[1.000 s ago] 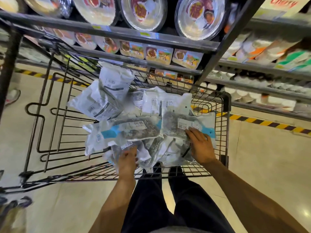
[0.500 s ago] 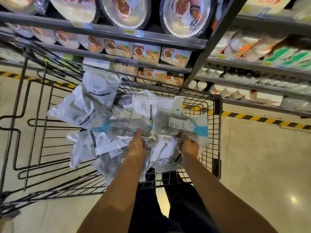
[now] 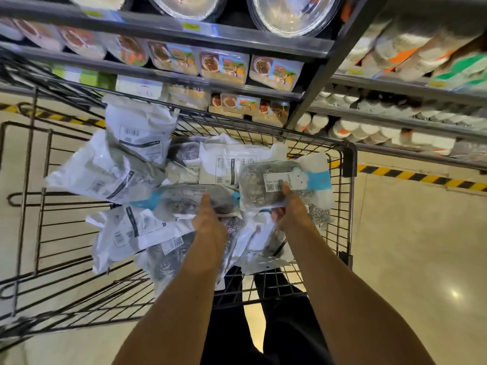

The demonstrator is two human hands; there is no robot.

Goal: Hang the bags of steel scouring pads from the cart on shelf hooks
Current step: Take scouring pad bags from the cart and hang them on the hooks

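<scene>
2 hands in black wire cart (image 3: pixel 348 164), both on heap of bags (image 3: pixel 131 230): at least 8, overlap blocks exact count. Bags are crinkly clear/white plastic w/ barcode labels and grey coiled steel pads inside; 2 on top carry blue bands. L hand (image 3: pixel 208 216) curled round near edge of L bag (image 3: pixel 181 200), fingertips hidden under it. R hand (image 3: pixel 293 210) pinches R bag (image 3: pixel 259 180), thumb on label, fingers beneath. Shelves (image 3: pixel 184 31) behind cart: round lidded dishes cut off at top, packs below blurred.
</scene>
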